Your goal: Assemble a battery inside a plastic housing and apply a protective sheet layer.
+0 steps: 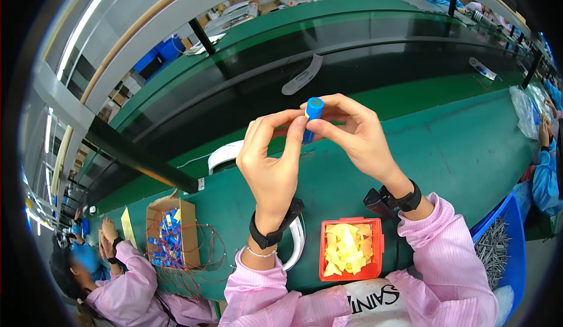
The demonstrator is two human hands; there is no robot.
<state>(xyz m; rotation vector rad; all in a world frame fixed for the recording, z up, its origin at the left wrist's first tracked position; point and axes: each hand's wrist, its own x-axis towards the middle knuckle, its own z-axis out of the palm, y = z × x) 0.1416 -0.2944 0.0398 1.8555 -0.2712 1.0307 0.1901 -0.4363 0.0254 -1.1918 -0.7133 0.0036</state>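
Between my two hands a blue cylindrical battery cell (314,109) stands nearly upright above the green bench, its round end facing up. My left hand (271,160) pinches it from the left between thumb and fingers. From the other side, my right hand (362,142) grips it the same way, fingertips partly hidden behind the cell. A small bit of yellow shows at the cell's left side, by my left fingertips. Close to my body, a red plastic tray (381,246) holds a pile of yellow paper-like pieces (349,248).
To the left, a cardboard box (189,233) holds blue cells with red wires trailing out. A co-worker in pink (126,274) sits beyond it. At right stands a blue bin (516,233) of thin metal parts. Ahead runs a dark conveyor (234,81) carrying white curved parts (303,76).
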